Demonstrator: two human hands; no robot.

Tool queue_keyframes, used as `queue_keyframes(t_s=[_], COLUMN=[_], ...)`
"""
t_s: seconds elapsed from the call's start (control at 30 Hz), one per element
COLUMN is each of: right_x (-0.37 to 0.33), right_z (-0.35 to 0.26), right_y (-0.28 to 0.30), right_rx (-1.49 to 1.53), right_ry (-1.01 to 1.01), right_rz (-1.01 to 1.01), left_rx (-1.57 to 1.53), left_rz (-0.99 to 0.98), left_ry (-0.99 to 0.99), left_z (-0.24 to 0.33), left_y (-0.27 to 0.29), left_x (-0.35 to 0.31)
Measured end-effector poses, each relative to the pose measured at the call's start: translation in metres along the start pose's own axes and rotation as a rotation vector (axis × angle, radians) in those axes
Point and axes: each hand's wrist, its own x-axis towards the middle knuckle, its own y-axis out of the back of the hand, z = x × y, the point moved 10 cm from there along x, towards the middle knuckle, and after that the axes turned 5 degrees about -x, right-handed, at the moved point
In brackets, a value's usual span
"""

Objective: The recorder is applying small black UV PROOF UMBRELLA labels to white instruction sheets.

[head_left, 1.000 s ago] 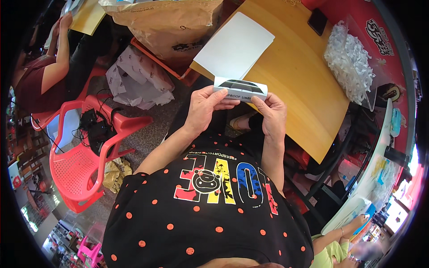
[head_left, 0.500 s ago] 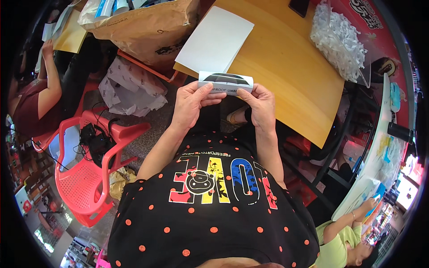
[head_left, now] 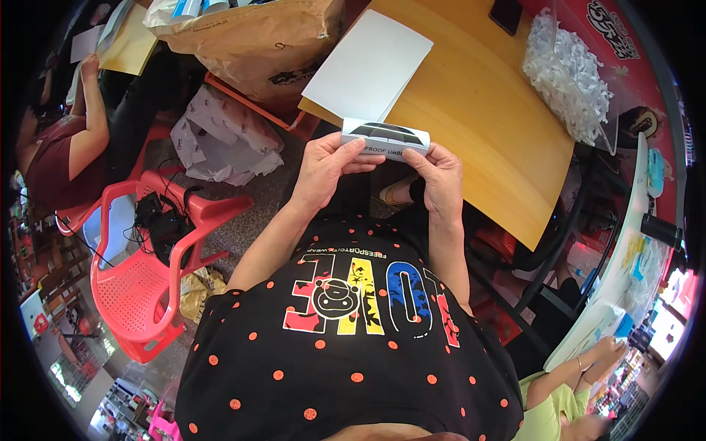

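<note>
Both my hands hold a small white and grey printed paper piece [head_left: 387,133] with a black umbrella pictured on it. Its surface bulges in a curve, as if rolled or folded over; whether anything is inside cannot be made out. My left hand [head_left: 328,163] pinches its left end, thumb on the front and fingers behind. At the right end my right hand [head_left: 441,175] grips it, the thumb pressing the lower edge. Just beyond it a stack of white sheets [head_left: 371,62] lies on the wooden table [head_left: 485,121].
Clear bag of white paper strips [head_left: 562,77] and a dark phone [head_left: 506,15] rest on the table. Left stand a large brown paper bag [head_left: 250,44], a crumpled whitish bag [head_left: 224,136] and a red plastic chair [head_left: 140,294] with black cables. Other people sit at far left and lower right.
The whole view has shifted slightly, so most things sit a little further right. My hands keep the same hold on the printed paper piece.
</note>
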Motion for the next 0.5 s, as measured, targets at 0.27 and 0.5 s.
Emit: queue_keyframes(t_s=[0.27,0.5], right_x=[0.0000,0.0003], right_z=[-0.0013,-0.0038], right_y=[0.0012,-0.0065], right_rx=[-0.028,-0.003], right_ry=[0.013,-0.004], right_rz=[-0.001,-0.045], left_rx=[0.086,0.116], left_rz=[-0.028,-0.015], left_ry=[0.013,-0.056], left_z=[-0.0032,-0.0011], left_y=[-0.0019,0.0027], left_x=[-0.0034,-0.0043])
